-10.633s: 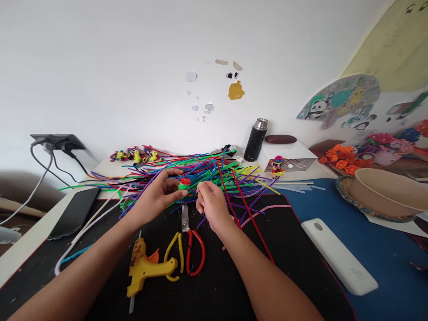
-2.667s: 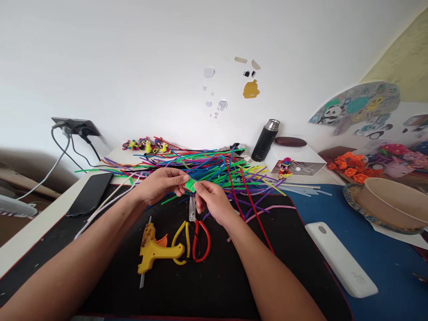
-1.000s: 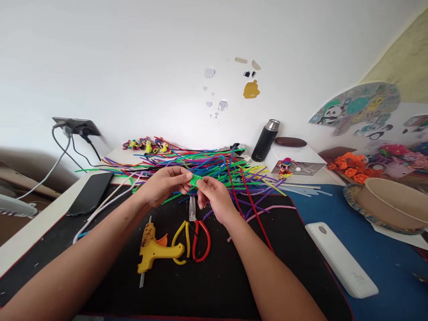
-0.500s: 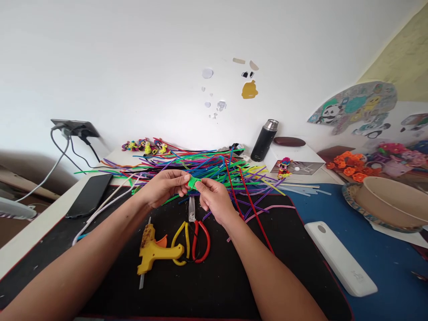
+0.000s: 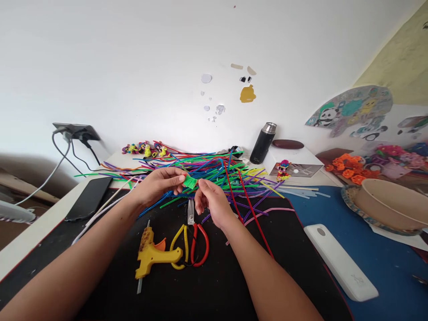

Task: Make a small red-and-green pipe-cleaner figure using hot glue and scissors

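A small, bright green folded pipe cleaner piece is held up over the back of the black mat. My left hand pinches its left end between thumb and fingers. At its right end, the thumb and forefinger of my right hand close on the tip; the other fingers curl loosely below. Scissors with one yellow and one red handle lie beneath the hands. Beside them rests a yellow glue gun, its clear stick poking out. Just behind the hands spreads a heap of coloured pipe cleaners.
A black flask and a white box stand against the wall, with a small pipe cleaner figure before the box. A phone lies left, a white power bank right. A brown bowl sits far right.
The green piece has turned and shows more of its flat side. My right thumb has slid off its face to the right end. The view has tilted up slightly.
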Tool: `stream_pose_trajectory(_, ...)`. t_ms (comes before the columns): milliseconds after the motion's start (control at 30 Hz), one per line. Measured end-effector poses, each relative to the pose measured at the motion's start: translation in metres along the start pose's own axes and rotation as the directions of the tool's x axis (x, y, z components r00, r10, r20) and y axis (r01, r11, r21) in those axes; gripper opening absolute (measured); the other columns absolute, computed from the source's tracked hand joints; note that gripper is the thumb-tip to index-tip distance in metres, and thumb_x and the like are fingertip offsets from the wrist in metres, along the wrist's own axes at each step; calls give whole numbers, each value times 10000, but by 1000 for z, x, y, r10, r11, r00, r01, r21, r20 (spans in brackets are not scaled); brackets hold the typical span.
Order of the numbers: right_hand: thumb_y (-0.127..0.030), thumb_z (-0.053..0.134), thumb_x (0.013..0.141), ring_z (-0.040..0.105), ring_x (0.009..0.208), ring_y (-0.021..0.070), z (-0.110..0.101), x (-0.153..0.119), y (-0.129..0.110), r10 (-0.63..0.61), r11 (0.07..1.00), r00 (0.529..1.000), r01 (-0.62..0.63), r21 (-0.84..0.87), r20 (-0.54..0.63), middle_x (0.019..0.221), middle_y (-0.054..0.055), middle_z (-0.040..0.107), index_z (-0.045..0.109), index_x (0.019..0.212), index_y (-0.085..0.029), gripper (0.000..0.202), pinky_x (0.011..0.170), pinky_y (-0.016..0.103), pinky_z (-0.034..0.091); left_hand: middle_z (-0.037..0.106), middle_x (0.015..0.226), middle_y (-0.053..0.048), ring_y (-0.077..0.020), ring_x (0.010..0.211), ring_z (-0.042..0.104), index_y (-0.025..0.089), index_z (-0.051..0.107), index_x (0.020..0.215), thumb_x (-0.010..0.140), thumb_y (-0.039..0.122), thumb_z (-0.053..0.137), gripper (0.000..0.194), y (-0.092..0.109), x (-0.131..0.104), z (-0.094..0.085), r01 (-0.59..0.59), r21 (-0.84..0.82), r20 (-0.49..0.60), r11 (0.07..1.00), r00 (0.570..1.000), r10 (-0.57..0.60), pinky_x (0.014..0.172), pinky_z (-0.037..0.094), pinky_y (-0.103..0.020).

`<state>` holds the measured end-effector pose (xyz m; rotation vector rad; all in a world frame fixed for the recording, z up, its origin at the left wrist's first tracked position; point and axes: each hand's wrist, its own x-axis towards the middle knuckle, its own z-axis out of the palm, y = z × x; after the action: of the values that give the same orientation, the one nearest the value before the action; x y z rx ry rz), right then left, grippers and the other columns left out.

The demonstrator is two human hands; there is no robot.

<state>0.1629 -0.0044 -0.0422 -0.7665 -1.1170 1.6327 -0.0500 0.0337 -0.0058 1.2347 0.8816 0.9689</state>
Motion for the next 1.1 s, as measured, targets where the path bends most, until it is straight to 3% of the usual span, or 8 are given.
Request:
stream_pose_trajectory(100,-778,773,854,528,403,113,1,0,0,21,1000,999,-21,-11,-24,548,-54,621,622,884,-212,586,446,239,329,754,757,-34,-156,647,647,170,876,984,737,466,1034,416,1,-1,0,-52,72,28,996,998,50,622,534,-271)
stream_pose_trajectory(333,-672,869,776,497,402,135,0,3,2,11,999,997,-15,-51,-73,517,-96,573,681,1046,-205,572,449,265,364,800,924,-67,-176,751,672,198,891,1106,723,435,1044,476,3,-1,-1,-69,85,44,994,997,65,699,565,-301)
stream_pose_trajectory(533,-478,811,888,533,432,140,1,1,6,-149,948,981,107,-301,-121,564,-111,536,668,1126,-222,377,494,277,402,827,1040,-108,-204,842,732,189,881,1161,718,345,1051,499,1,-1,-4,-17,24,25,1000,1000,16,758,606,-309)
stream_pose_trajectory(733,-376,742,937,546,482,161,4,-2,10,-254,874,960,175,-453,-119,615,-102,521,640,1138,-259,254,518,296,435,826,983,-107,-213,842,734,173,881,1117,749,324,1032,426,1,0,-2,-22,14,49,1000,999,21,762,605,-310)
stream_pose_trajectory(933,-529,759,941,532,426,146,4,-1,7,-157,950,984,127,-286,-85,584,-101,563,623,1139,-252,367,468,278,404,828,1012,-113,-208,843,709,177,894,1074,750,355,1027,393,3,-1,-5,-46,78,26,996,999,44,761,580,-309)
stream_pose_trajectory(1100,-700,746,902,514,386,120,3,2,5,-52,989,994,38,-143,-97,527,-89,570,634,993,-219,502,423,242,362,832,1052,-106,-215,871,700,207,900,1058,753,382,1027,373,8,-4,-3,-76,113,25,991,997,73,793,568,-319)
